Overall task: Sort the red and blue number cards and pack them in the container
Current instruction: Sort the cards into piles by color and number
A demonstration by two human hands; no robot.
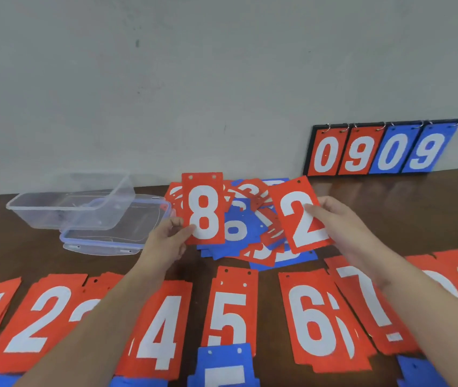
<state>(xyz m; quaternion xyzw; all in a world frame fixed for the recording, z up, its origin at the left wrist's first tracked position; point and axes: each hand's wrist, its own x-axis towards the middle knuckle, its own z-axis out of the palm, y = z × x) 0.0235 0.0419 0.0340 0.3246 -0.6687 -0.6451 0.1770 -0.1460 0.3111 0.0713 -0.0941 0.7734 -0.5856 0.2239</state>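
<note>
The left hand (166, 238) pinches a red card marked 8 (203, 208) at its lower left corner, thumb on the face, holding it upright above the table. The right hand (342, 227) grips a red card marked 2 (300, 216) by its right edge, tilted slightly leftward. Both cards are red with white numerals and punched holes along the top edge.

Between and behind them lies a mixed pile of red and blue cards (250, 233), overlapping in disorder. Along the near edge, red stacks (230, 311) lie in a row reading 1, 2, a hidden one, 4, 5, 6, 7 and beyond; blue cards (223, 367) show just below them.

A clear plastic container (74, 202) rests tilted on its blue-rimmed lid (105, 241), left of the pile. The table (403, 213) is dark brown wood. A scoreboard (381, 149) reading 0909 leans against the plain grey wall (194, 79).
</note>
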